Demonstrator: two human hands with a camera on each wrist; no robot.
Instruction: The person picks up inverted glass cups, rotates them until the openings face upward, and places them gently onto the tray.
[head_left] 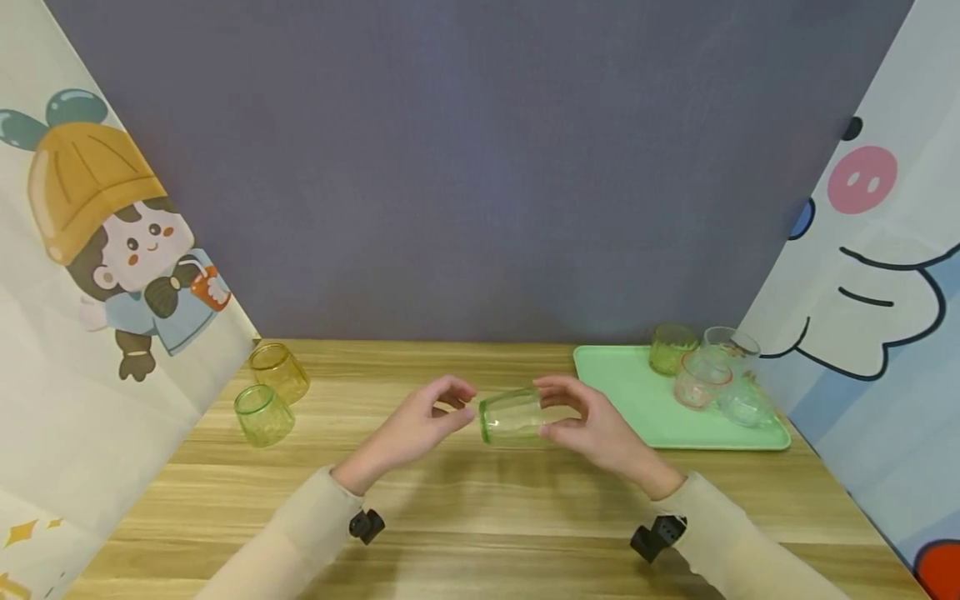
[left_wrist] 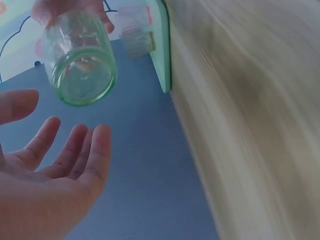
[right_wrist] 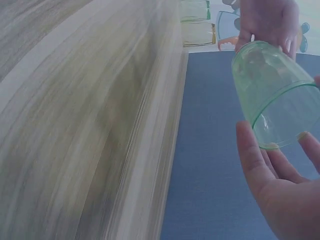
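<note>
Green glass (head_left: 512,416): held on its side above the wooden worktop (head_left: 480,500), roughly at centre, open mouth toward the left hand, base toward the right hand.

Right hand (head_left: 592,425): fingers and thumb curled round the base end of the green glass, gripping it. Confirmed in the right wrist view, where the fingers (right_wrist: 260,165) lie against the glass wall (right_wrist: 272,92).

Left hand (head_left: 420,425): just beside the mouth rim, fingers loosely bent and spread, holding nothing. In the left wrist view, fingers (left_wrist: 75,155) relaxed and apart, with a clear gap to the green glass (left_wrist: 80,57). Contact between a fingertip and the rim in the head view: cannot tell.

Mint-green tray (head_left: 637,400): flat on the worktop to the right, near the right hand. Carrying, at its far right end, a yellow-green glass (head_left: 671,347), a pink-tinted glass (head_left: 701,379) and two clear glasses (head_left: 738,371), close together.

Two further glasses at the left edge of the worktop, well apart from the hands: amber glass (head_left: 280,372) farther back, light green glass (head_left: 264,414) nearer, both tilted or on their sides.

Backdrop: grey-blue wall (head_left: 480,167) behind, cartoon-printed panels left (head_left: 90,250) and right (head_left: 877,250).
</note>
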